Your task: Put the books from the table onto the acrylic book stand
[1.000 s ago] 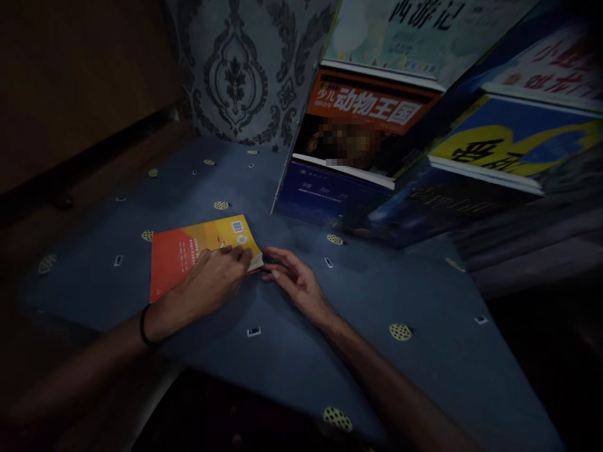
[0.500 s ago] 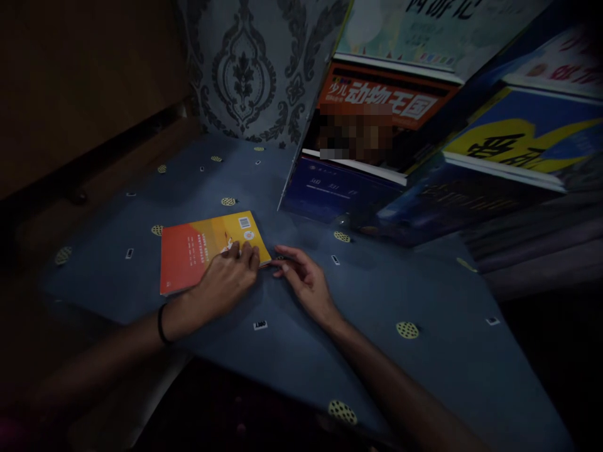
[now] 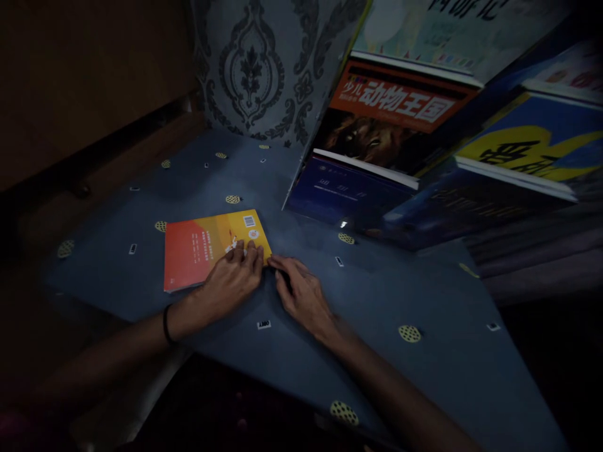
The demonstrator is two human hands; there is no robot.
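A thin paperback book (image 3: 188,245) lies flat on the cloth-covered table (image 3: 372,282). Its cover is orange-red on the left and yellow on the right, with a barcode in the far right corner. My left hand (image 3: 235,273), a dark band on its wrist, rests on the near right part of the cover, fingers laid over it and slightly bent. At the book's near right corner are the fingertips of my right hand (image 3: 304,295). Its fingers stretch towards that corner, and the thumb sits apart below them. Whether any finger is under the cover cannot be made out.
Behind on the right, a rack holds several upright books, among them an orange one with a lion (image 3: 386,116) and a dark blue one (image 3: 346,188). Patterned wallpaper (image 3: 252,69) is at the back. Brown wooden furniture (image 3: 94,81) stands on the left.
My right hand has turned palm-down, and its fingertips have come to the book's corner. My left hand stays on the cover. The whole view has shifted slightly.
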